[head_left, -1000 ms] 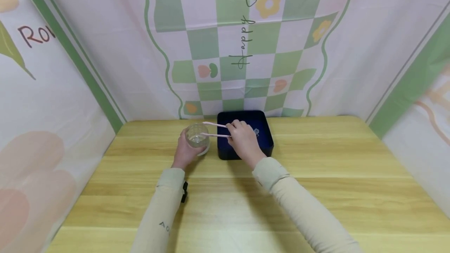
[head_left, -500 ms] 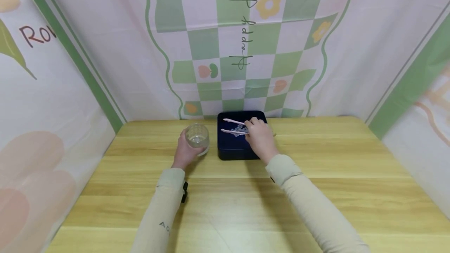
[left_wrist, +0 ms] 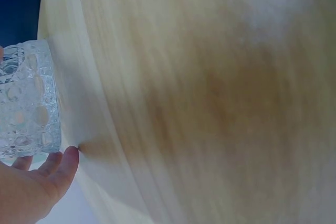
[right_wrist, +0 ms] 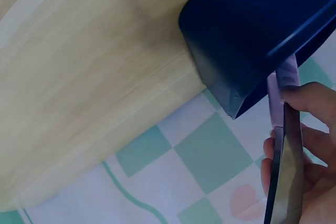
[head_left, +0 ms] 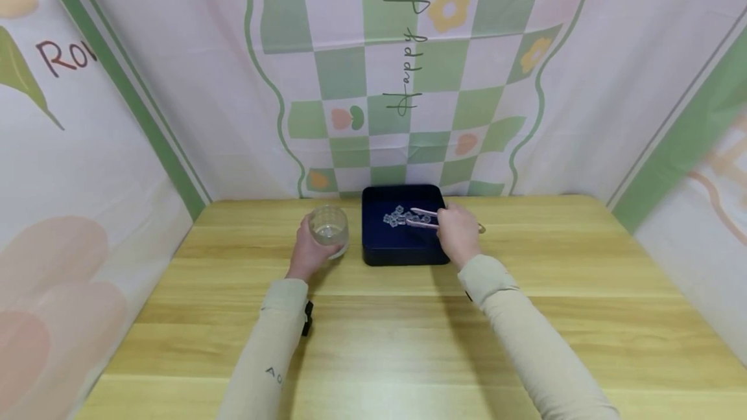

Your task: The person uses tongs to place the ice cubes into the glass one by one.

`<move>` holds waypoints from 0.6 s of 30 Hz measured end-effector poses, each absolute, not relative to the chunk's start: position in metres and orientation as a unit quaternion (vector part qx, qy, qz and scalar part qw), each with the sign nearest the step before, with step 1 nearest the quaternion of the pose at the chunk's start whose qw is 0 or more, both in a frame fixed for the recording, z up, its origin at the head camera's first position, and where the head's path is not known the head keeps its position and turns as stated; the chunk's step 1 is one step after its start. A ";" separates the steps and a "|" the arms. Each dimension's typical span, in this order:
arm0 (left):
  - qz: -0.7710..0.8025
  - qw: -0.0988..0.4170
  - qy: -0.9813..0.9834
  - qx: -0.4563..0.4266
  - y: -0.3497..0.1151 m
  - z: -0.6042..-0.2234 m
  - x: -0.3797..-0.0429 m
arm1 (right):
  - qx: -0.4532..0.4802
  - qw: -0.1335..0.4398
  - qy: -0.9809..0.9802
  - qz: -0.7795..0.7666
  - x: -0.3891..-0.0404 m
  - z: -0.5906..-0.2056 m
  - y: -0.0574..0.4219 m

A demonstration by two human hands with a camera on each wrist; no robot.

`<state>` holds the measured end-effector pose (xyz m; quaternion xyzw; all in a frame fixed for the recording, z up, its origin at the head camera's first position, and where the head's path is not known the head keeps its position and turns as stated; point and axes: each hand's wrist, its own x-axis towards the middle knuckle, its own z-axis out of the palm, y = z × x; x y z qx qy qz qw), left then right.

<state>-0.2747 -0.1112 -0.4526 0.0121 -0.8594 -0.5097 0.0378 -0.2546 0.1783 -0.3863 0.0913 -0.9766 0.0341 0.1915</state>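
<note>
My left hand (head_left: 308, 253) holds a clear drinking glass (head_left: 336, 232) upright on the table, fingers round its far side and thumb on the near side. In the left wrist view the glass (left_wrist: 32, 98) shows a dimpled pattern. With my right hand (head_left: 459, 233) I grip a pair of tongs (right_wrist: 287, 161) with pink arms, metal toward the rear. Its two tips are spread apart over a dark blue square tray (head_left: 403, 256). Several clear cubes (head_left: 393, 218), like ice, lie in the tray near the tips. Whether a tip touches a cube I cannot tell.
A wooden table (head_left: 373, 342) carries everything, with its back edge against a checkered cloth wall (head_left: 385, 70). Cloth panels also rise on the left and right. The tray stands just right of the glass, close to the back edge.
My right hand has drawn the tongs rightward from over the glass to above the tray, and the tips are now lower among the cubes. My left hand and the glass have stayed put.
</note>
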 end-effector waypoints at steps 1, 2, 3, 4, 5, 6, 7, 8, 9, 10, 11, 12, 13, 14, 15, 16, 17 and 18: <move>-0.510 0.039 -0.859 0.011 -0.111 -0.453 -0.275 | 0.088 0.185 -0.978 0.031 -0.254 -0.386 0.178; -0.511 0.039 -0.859 0.012 -0.111 -0.453 -0.275 | 0.085 0.179 -0.980 0.028 -0.254 -0.386 0.178; -0.511 0.041 -0.858 0.011 -0.111 -0.453 -0.276 | 0.083 0.174 -0.981 0.024 -0.254 -0.386 0.178; -0.512 0.042 -0.858 0.011 -0.111 -0.453 -0.276 | 0.080 0.168 -0.982 0.020 -0.254 -0.387 0.178; -0.512 0.043 -0.858 0.012 -0.111 -0.453 -0.276 | 0.078 0.163 -0.983 0.016 -0.254 -0.387 0.177; -0.512 0.044 -0.857 0.012 -0.111 -0.454 -0.276 | 0.076 0.158 -0.984 0.012 -0.254 -0.387 0.177; -0.513 0.045 -0.857 0.012 -0.111 -0.454 -0.276 | 0.074 0.153 -0.985 0.010 -0.255 -0.388 0.177; -0.513 0.047 -0.857 0.012 -0.111 -0.454 -0.276 | 0.073 0.149 -0.986 0.006 -0.255 -0.388 0.177; -0.512 0.047 -0.857 0.013 -0.111 -0.454 -0.276 | 0.072 0.146 -0.987 0.003 -0.255 -0.389 0.176; -0.512 0.047 -0.858 0.012 -0.111 -0.455 -0.276 | 0.071 0.141 -0.987 0.000 -0.256 -0.390 0.176; -0.512 0.048 -0.857 0.011 -0.111 -0.455 -0.276 | 0.069 0.138 -0.988 -0.003 -0.256 -0.390 0.176; -0.512 0.047 -0.858 0.012 -0.111 -0.455 -0.276 | 0.067 0.134 -0.989 -0.006 -0.256 -0.391 0.176; -0.512 0.047 -0.857 0.011 -0.112 -0.455 -0.277 | 0.065 0.131 -0.989 -0.009 -0.257 -0.391 0.176; -0.512 0.047 -0.857 0.011 -0.112 -0.456 -0.277 | 0.064 0.129 -0.990 -0.012 -0.257 -0.392 0.176; -0.513 0.045 -0.857 0.012 -0.112 -0.456 -0.277 | 0.062 0.127 -0.990 -0.014 -0.257 -0.392 0.176; -0.513 0.045 -0.857 0.011 -0.112 -0.456 -0.277 | 0.060 0.126 -0.990 -0.015 -0.257 -0.393 0.176; -0.513 0.044 -0.857 0.012 -0.112 -0.456 -0.277 | 0.059 0.126 -0.990 -0.016 -0.257 -0.393 0.176; -0.512 0.043 -0.858 0.013 -0.112 -0.456 -0.277 | 0.059 0.126 -0.990 -0.015 -0.257 -0.393 0.176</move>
